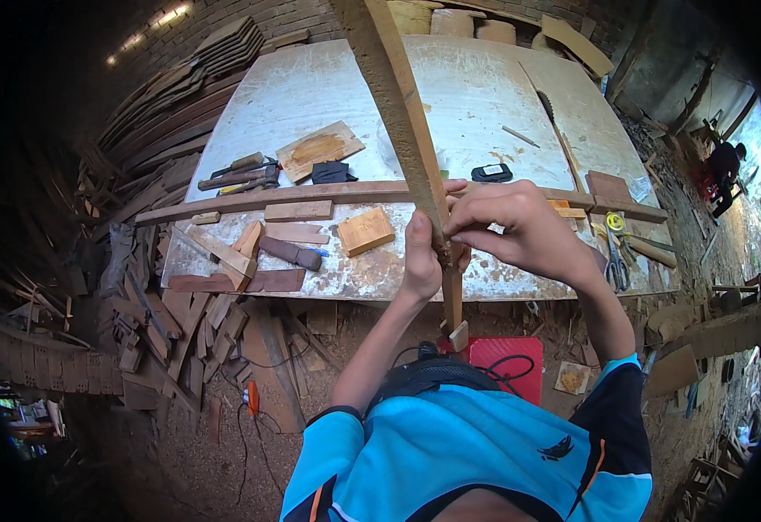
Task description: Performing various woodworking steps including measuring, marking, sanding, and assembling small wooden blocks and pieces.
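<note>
Wooden beam (398, 113), long axis crossing the near edge of the table (485, 96); I see left hand (420, 261) clasping it, right hand (520, 228) narrowed alongside, hold unclear.

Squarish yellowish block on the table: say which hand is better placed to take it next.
Likely the left hand: it is nearer the block, though holding the long plank; the right hand is across the plank.

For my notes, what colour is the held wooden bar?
Brown; the wooden bar shows best in the head view.
</note>
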A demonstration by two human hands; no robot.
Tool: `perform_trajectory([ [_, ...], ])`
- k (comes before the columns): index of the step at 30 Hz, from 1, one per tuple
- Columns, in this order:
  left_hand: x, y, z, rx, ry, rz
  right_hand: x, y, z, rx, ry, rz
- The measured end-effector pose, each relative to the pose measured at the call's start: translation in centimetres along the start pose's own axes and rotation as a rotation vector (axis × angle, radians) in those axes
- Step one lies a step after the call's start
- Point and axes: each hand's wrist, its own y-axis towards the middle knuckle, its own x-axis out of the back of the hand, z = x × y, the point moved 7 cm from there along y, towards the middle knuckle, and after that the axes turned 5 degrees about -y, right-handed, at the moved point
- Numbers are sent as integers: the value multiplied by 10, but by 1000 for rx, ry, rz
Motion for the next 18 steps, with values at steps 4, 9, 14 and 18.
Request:
perform_trajectory([
  [4,6,-2,15,61,-112,33,12,4,17,58,-145,45],
  [9,15,-15,22,85,-216,90,30,21,84,510,-1300,-311],
  [14,26,-40,33,276,-8,114,30,47,74,355,-1649,32],
  [18,32,-57,22,316,258,159,29,52,28,-104,-1548,625],
])
